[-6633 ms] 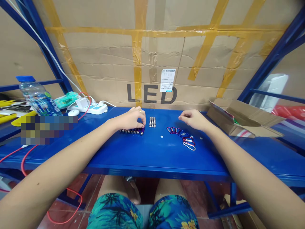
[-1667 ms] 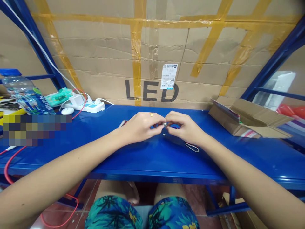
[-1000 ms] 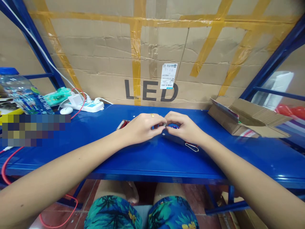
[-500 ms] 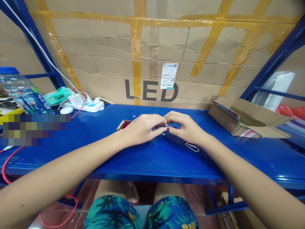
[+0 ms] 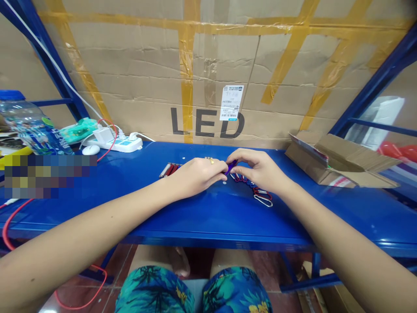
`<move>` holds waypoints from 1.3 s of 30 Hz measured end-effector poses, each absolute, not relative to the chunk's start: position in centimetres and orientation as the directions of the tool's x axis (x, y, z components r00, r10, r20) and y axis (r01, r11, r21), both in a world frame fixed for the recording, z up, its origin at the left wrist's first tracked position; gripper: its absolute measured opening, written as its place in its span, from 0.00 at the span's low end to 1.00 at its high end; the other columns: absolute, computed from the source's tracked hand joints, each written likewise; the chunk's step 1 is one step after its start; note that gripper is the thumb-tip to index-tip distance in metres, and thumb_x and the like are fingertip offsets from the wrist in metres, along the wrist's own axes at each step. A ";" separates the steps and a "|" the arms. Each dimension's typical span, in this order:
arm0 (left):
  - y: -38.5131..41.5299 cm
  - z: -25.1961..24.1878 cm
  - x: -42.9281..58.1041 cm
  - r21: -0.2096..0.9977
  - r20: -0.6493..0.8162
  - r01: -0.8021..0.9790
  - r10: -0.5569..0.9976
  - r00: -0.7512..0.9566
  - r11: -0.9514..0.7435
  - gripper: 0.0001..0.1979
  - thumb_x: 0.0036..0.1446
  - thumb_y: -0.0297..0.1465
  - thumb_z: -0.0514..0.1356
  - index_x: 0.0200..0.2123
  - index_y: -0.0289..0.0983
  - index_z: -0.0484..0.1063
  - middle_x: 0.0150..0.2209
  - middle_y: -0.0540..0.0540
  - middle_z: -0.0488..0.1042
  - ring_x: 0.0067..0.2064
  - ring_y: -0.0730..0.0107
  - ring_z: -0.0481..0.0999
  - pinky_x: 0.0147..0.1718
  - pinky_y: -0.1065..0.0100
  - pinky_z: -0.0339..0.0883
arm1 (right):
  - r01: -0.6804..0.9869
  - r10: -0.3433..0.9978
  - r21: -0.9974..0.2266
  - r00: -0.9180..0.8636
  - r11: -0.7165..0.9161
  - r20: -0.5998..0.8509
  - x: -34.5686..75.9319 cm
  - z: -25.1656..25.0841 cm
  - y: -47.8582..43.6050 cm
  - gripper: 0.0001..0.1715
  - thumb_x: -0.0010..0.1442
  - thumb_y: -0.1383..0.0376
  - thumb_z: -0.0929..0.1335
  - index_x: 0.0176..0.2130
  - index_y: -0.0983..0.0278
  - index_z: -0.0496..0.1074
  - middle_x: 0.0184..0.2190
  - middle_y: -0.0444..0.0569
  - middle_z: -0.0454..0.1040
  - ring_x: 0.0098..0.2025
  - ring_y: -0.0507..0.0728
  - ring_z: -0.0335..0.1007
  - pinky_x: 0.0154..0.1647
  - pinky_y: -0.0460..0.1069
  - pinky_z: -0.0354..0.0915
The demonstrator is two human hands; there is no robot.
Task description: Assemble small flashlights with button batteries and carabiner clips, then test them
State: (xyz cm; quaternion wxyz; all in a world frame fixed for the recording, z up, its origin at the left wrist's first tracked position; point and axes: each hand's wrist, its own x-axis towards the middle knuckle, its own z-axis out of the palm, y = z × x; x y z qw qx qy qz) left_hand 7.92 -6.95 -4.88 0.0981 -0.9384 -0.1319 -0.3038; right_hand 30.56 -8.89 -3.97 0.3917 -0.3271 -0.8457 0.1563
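A small shiny purple tube (image 5: pixel 231 166) is held between my two hands above the blue tabletop. My left hand (image 5: pixel 200 174) is closed, its thumb and fingertips pinching the tube's left end. At the other end, the thumb and forefinger of my right hand (image 5: pixel 257 167) grip it. Fingers cover much of the tube. Several carabiners (image 5: pixel 263 200), red, blue and silver, lie in a curved row below and partly behind my right hand. Beside my left wrist lie several red and silver tubes (image 5: pixel 168 170), partly hidden by the hand.
An open cardboard box (image 5: pixel 339 176) stands on the right of the blue table (image 5: pixel 195 219). At the left are a white power strip (image 5: pixel 125 143) with cables and a plastic bottle (image 5: pixel 35 126). A large taped cardboard panel (image 5: pixel 146 78) rises behind the table.
The purple tube has turned between my hands: its round silver end faced me earlier, and now its purple side shows. My right hand has lifted slightly, uncovering more carabiners.
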 end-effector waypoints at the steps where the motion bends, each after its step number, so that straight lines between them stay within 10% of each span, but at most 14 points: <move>1: -6.9 -4.9 7.9 -0.136 0.591 0.310 0.175 0.788 -0.941 0.09 0.69 0.33 0.53 0.41 0.34 0.70 0.36 0.44 0.78 0.35 0.68 0.78 0.35 0.68 0.71 | 0.410 0.688 -0.553 -0.463 0.726 0.559 30.6 -3.9 -8.9 0.05 0.58 0.67 0.71 0.38 0.61 0.77 0.37 0.48 0.76 0.41 0.58 0.73 0.45 0.54 0.69; 8: -7.1 -5.0 7.8 -0.270 0.595 0.281 0.069 0.800 -0.921 0.12 0.71 0.33 0.49 0.40 0.34 0.69 0.34 0.44 0.78 0.35 0.69 0.79 0.35 0.69 0.72 | 0.259 0.774 -0.768 -0.458 0.586 0.437 30.6 -3.6 -9.1 0.06 0.57 0.62 0.73 0.34 0.63 0.77 0.32 0.48 0.76 0.35 0.55 0.71 0.37 0.51 0.67; 15: -7.0 -5.2 8.0 -0.139 0.722 0.270 0.089 0.686 -0.953 0.09 0.69 0.35 0.54 0.40 0.36 0.69 0.35 0.46 0.78 0.35 0.73 0.78 0.35 0.72 0.72 | 0.029 0.850 -0.926 -0.408 0.377 0.333 30.9 -4.6 -8.2 0.11 0.53 0.61 0.76 0.36 0.63 0.76 0.32 0.47 0.78 0.33 0.53 0.72 0.37 0.50 0.67; 39: -7.3 -5.2 8.2 -0.280 0.704 0.303 0.020 0.710 -0.911 0.11 0.69 0.31 0.51 0.40 0.36 0.73 0.35 0.44 0.73 0.36 0.70 0.73 0.30 0.71 0.67 | 0.179 0.795 -0.914 -0.570 0.364 0.205 30.6 -4.8 -8.3 0.09 0.54 0.65 0.73 0.37 0.64 0.74 0.36 0.48 0.76 0.39 0.55 0.71 0.44 0.51 0.65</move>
